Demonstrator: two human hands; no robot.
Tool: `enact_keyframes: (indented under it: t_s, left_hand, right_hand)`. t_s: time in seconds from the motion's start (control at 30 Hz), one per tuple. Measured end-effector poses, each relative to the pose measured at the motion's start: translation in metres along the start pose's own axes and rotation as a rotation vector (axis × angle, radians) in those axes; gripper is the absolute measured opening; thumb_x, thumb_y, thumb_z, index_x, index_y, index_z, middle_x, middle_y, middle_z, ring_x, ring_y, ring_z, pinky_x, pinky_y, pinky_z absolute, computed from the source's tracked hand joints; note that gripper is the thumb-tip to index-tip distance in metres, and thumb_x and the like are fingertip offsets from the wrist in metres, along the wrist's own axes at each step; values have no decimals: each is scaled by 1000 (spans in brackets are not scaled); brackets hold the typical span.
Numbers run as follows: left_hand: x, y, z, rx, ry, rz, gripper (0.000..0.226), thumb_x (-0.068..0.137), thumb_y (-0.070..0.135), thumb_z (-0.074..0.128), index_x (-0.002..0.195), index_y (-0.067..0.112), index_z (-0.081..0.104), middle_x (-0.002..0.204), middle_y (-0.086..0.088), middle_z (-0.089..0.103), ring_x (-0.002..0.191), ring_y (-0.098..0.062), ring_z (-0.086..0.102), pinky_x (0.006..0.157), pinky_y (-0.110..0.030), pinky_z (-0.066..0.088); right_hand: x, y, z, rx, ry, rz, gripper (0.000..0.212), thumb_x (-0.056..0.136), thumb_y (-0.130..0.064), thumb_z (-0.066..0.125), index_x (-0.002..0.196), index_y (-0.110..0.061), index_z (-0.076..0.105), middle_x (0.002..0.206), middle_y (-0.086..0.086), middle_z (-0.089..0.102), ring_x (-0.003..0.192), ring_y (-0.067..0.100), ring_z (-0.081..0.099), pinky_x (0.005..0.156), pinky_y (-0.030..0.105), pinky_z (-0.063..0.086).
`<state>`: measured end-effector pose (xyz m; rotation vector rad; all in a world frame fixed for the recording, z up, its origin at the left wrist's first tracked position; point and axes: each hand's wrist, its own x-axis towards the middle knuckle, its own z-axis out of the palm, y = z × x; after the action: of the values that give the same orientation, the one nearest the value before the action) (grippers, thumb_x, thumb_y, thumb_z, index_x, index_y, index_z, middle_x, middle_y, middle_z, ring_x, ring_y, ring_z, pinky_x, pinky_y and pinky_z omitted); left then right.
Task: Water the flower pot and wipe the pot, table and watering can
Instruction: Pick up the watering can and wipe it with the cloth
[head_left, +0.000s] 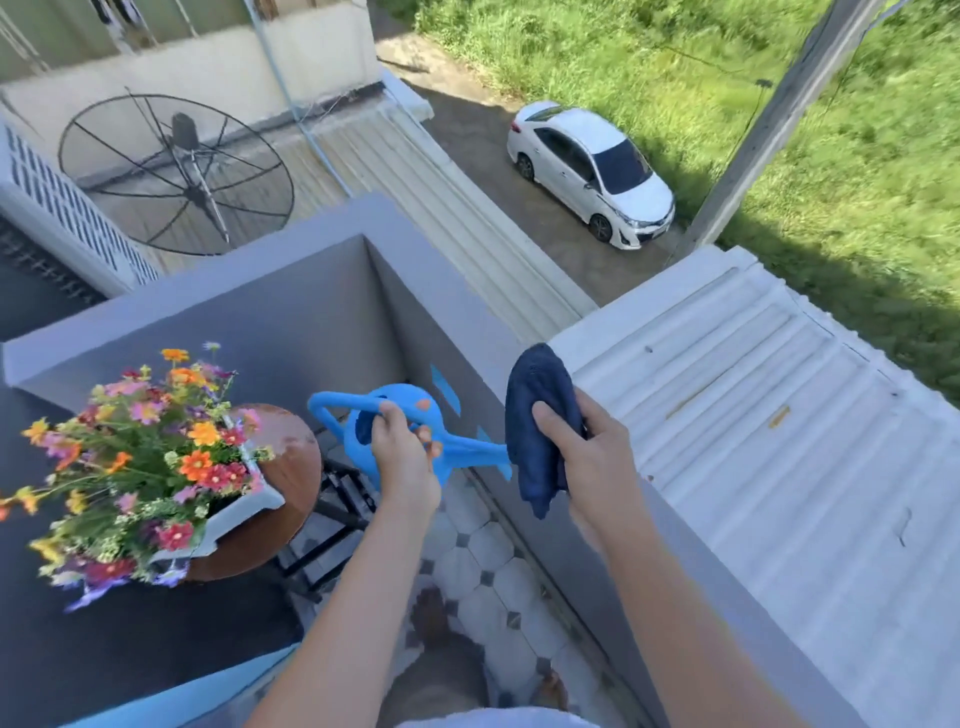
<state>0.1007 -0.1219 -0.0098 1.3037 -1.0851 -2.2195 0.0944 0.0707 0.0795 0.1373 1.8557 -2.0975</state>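
Note:
My left hand (402, 457) grips the handle of a blue plastic watering can (366, 447) and holds it in the air beside the table, its spout pointing right. A dark blue cloth (537, 415) is bunched in my right hand (587, 452) and wraps the tip of the spout. To the left, a white flower pot (244, 506) full of colourful flowers (140, 457) stands on a round brown table (291, 467).
A grey balcony wall (291, 312) runs behind and to the right, with blue tape marks on it. Below lie a tiled floor (488, 566) and the table's black frame (337, 504). Beyond the wall are a corrugated roof (753, 415), a white car (592, 171) and a mesh dish (176, 171).

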Motion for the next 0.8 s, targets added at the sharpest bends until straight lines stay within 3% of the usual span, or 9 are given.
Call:
enact_keyframes:
  t_s: [0.13, 0.27, 0.47, 0.57, 0.8]
  left_hand:
    - [77, -4, -39, 2, 36, -44, 30, 113, 41, 35, 115, 19, 54, 103, -10, 67, 57, -12, 36, 50, -24, 36]
    - [166, -29, -61, 158, 73, -46, 31, 113, 40, 32, 111, 18, 54, 96, -6, 66, 55, -12, 31, 53, -24, 37]
    - [313, -120, -114, 390, 129, -15, 37, 113, 40, 27, 103, 16, 53, 93, -5, 68, 55, -13, 42, 54, -26, 42]
    - [382, -185, -148, 425, 157, -26, 38, 113, 40, 28, 105, 16, 56, 89, -3, 67, 62, -17, 51, 55, -29, 42]
    - [541, -308, -176, 552, 201, -34, 38, 112, 43, 31, 113, 14, 56, 95, -5, 68, 72, -22, 52, 62, -35, 46]
  right_hand:
    - [33, 40, 47, -82, -7, 63, 19, 96, -25, 73, 108, -11, 73, 96, 6, 75, 90, 23, 68, 70, 25, 54]
    - [73, 112, 86, -134, -20, 72, 23, 97, -22, 73, 119, -22, 75, 116, -5, 74, 107, 15, 70, 92, 33, 57]
    - [157, 275, 119, -253, 117, 162, 29, 95, -19, 73, 124, -18, 75, 118, -11, 75, 111, 5, 67, 103, 31, 51]
    - [198, 360, 123, -302, 93, 215, 26, 95, -18, 72, 120, -25, 76, 113, -10, 76, 108, 7, 68, 99, 29, 51]
    - [279, 514, 110, -397, -24, 363, 10, 100, -13, 65, 106, -14, 74, 98, 5, 74, 93, 17, 68, 86, 31, 54]
